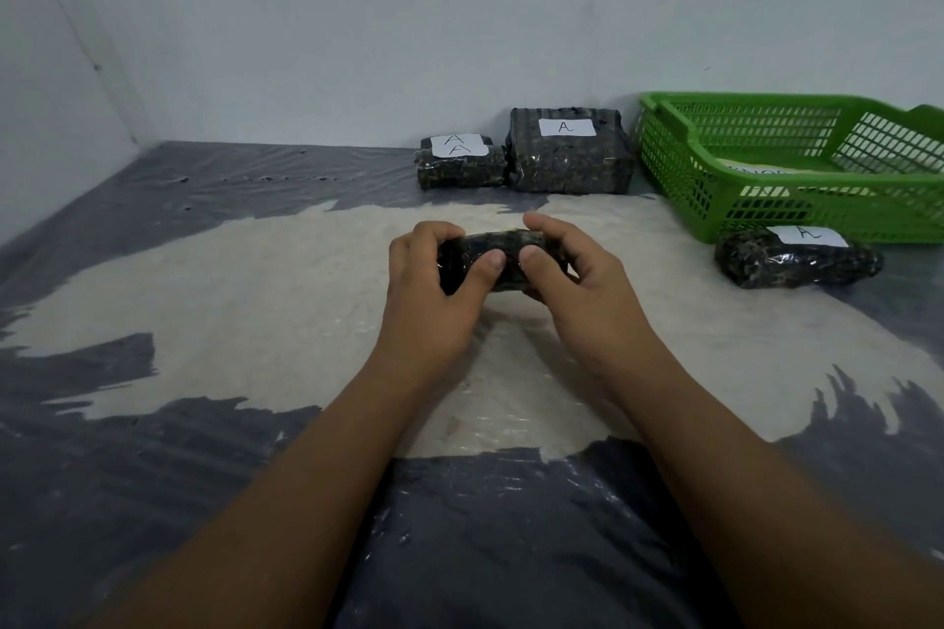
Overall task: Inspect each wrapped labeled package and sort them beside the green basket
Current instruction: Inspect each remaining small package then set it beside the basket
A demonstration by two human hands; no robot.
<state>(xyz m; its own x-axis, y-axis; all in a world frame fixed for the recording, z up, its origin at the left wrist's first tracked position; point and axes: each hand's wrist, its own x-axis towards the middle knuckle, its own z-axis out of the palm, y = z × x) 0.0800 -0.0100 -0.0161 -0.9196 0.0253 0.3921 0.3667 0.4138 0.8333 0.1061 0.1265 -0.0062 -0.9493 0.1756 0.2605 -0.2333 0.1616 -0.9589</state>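
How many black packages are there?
5: held package in left hand and right hand; two small packages stacked at the wall; big package beside them; one package before the green basket. More may hide inside.

Holds a small dark film-wrapped package (482, 261) level between left hand (434, 291) and right hand (572, 281), no label showing, with two small A-labelled packages (462, 166) touching a larger A-labelled package (569, 151) left of the green basket (766, 207) and a lumpy A-labelled package (797, 258) just before it.
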